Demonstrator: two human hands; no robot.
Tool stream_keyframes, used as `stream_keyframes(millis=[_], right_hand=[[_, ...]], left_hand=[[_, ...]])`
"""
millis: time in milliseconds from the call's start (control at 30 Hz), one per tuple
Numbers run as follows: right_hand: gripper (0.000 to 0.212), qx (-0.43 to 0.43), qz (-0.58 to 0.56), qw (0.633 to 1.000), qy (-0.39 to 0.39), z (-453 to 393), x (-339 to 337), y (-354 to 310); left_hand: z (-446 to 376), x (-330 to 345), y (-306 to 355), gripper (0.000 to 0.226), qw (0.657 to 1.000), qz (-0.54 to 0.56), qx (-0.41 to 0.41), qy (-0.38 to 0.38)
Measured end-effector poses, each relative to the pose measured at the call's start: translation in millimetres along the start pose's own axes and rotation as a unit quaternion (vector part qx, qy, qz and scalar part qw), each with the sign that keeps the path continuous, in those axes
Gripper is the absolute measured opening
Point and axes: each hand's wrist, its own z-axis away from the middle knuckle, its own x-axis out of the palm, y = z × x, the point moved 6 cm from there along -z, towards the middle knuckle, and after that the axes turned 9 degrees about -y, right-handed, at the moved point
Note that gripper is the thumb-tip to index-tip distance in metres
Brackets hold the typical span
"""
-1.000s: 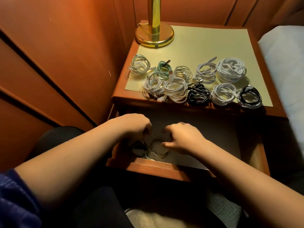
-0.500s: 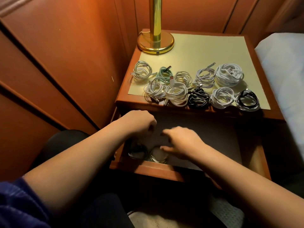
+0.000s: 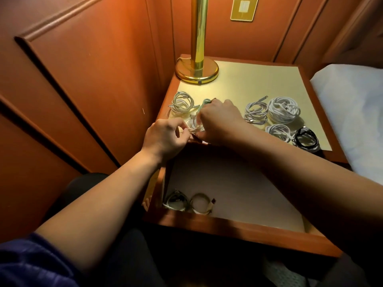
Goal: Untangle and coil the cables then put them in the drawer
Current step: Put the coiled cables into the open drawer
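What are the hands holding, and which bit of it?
Both hands, left and right, grip a coiled white cable on the nightstand, at its rim: left on its near-left edge, right over its right side.

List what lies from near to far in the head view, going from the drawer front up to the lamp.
Drawer front rail → two coiled cables in the drawer → bare drawer liner → left hand and right hand on a white coil at the tabletop's front edge → lamp base.

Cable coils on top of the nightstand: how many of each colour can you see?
White cable coils: 5
Teal cable coil: 1
Black cable coil: 1
Total: 7 showing; the right hand may hide more.
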Motion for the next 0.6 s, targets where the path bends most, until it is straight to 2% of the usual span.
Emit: stream_keyframes(millis=[200, 400, 600], right_hand=[[0.014, -0.006, -0.046, 0.999, -0.027, -6.7, 4.6, 5.7], [0.011, -0.013, -0.078, 0.995, -0.06, -7.6, 10.0, 11.5], [0.014, 0.022, -0.217, 0.974, -0.056, -9.5, 6.6, 27.0]], left_hand=[[-1.9, -6.1, -1.8, 0.013, 1.0, 0.005, -0.005, 0.014], [-6.2, -8.9, -9.5, 0.013, 0.999, 0.035, -0.015, 0.02], [-9.8, -11.7, -18.2, 0.02, 0.998, 0.052, -0.04, 0.026]])
